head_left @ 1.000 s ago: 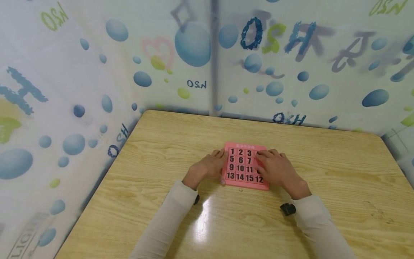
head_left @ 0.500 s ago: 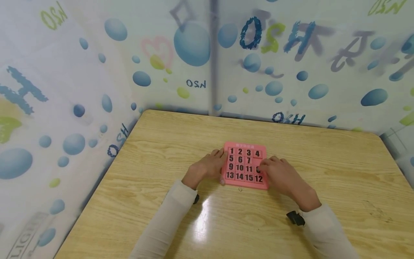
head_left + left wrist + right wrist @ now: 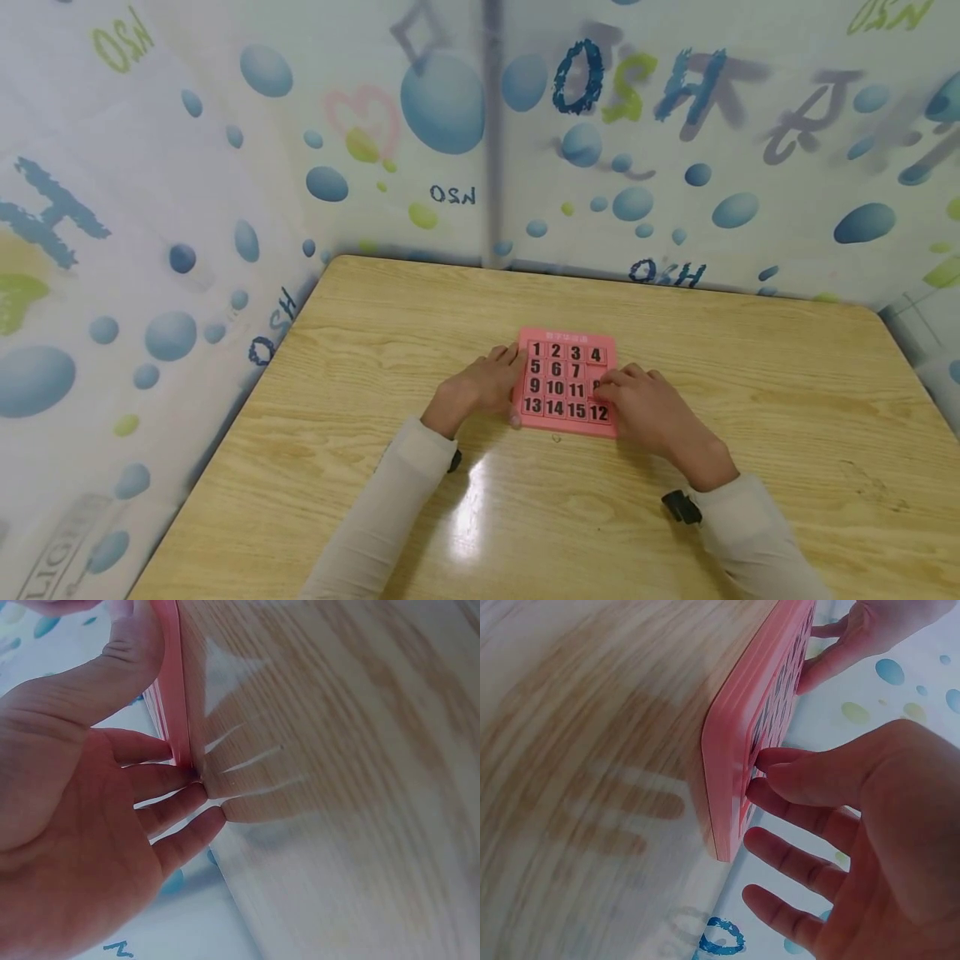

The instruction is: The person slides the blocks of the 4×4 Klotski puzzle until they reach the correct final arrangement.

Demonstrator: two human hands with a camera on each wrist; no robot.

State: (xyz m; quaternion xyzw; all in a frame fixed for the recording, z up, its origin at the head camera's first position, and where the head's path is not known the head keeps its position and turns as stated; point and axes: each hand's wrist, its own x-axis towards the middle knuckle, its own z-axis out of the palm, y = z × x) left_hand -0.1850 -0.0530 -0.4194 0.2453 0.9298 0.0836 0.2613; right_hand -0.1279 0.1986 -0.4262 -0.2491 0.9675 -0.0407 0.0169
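Note:
A pink number sliding puzzle (image 3: 562,427) lies flat on the table, its black-numbered tiles facing up. My left hand (image 3: 486,383) rests along its left side; in the left wrist view the thumb lies against the pink edge and the extended fingers (image 3: 180,832) touch down by its far end. My right hand (image 3: 651,412) reaches over the right side, fingertips on the tile marked 8 (image 3: 597,385), which they partly cover. Between that tile and the 4 tile (image 3: 596,355) is a gap. In the right wrist view, thumb and index finger meet the puzzle's face (image 3: 761,727).
The wood-grain table (image 3: 405,317) spreads on all sides of the puzzle. Behind and to the left stand walls with a printed bubble pattern (image 3: 442,104). A black strap (image 3: 681,506) is at the right wrist.
My right hand has drawn back from the 4 tile to the 8 tile, uncovering the 4 and the gap, then shifted slightly left. My left hand stays in place.

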